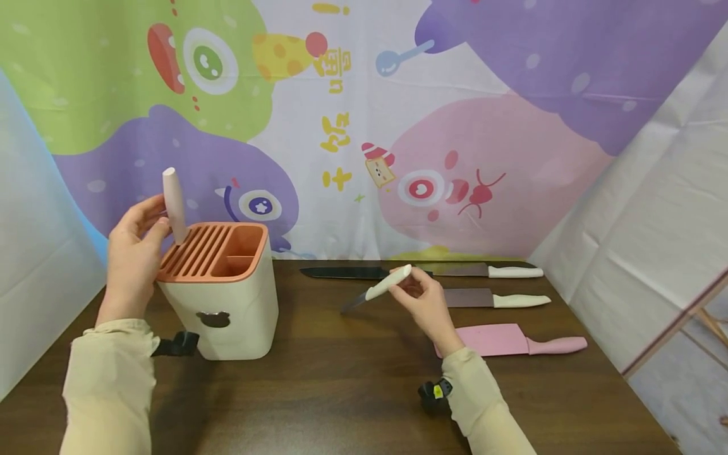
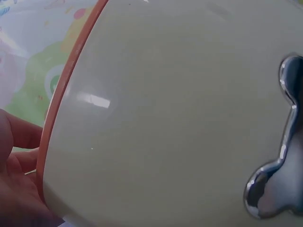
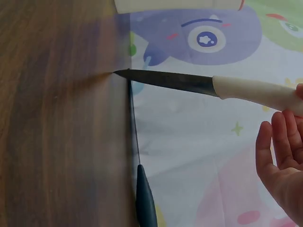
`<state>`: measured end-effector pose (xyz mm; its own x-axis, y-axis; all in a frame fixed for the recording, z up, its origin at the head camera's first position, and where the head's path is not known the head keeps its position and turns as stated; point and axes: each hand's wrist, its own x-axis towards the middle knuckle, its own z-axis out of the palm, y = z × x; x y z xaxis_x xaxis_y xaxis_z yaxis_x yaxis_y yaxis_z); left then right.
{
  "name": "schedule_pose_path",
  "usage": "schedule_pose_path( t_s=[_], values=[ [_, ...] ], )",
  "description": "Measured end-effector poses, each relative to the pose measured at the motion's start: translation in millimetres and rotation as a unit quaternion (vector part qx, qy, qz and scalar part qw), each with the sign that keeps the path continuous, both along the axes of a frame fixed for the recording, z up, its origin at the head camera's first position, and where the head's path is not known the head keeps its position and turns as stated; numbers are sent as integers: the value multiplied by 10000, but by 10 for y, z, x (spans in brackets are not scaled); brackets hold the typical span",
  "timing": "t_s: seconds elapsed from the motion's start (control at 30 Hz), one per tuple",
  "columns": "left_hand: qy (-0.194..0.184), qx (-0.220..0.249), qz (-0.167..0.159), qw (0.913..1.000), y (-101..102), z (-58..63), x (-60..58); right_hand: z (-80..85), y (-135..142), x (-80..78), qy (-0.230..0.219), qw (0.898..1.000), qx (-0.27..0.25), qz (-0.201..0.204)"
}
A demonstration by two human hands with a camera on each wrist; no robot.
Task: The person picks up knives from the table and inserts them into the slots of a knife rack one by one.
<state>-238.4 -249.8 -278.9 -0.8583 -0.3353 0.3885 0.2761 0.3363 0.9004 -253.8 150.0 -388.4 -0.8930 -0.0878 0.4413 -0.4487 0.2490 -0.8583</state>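
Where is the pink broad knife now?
Head view, right: the pink broad knife lies on the brown wooden table, in front of the cream-handled grey knife.

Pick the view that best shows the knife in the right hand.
Right wrist: the white-handled kitchen knife appears large and side-on, blade and tip unobstructed, though the handle runs to the frame's edge. Head shows blade and handle, but smaller, in the right hand. Left wrist doesn't show it.
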Motion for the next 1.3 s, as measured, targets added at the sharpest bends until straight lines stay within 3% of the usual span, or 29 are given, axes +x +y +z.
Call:
schedule_pose_path(
  t_s=[0.27,0.47,0.7,0.9,1.07,1.3],
  values=[
    [-201,153,-588,9980,-32,-16,36,81,-19,-13,142,9981,-411,446],
    [-517,-722,-218,9958,-2,-21,41,174,-51,17,140,9932,-783,849],
    [-505,-826,369,9946,166,17,133,256,-93,79,114,9916,-900,927],
    [112,-836,662,9942,412,33,259,315,-116,135,129,9940,-718,820],
    [707,-985,130,9925,681,8,321,370,-130,197,182,9949,-620,768],
    [1535,-1174,-533,9797,1033,-133,368,426,-171,257,290,9938,-479,966]
  ],
)
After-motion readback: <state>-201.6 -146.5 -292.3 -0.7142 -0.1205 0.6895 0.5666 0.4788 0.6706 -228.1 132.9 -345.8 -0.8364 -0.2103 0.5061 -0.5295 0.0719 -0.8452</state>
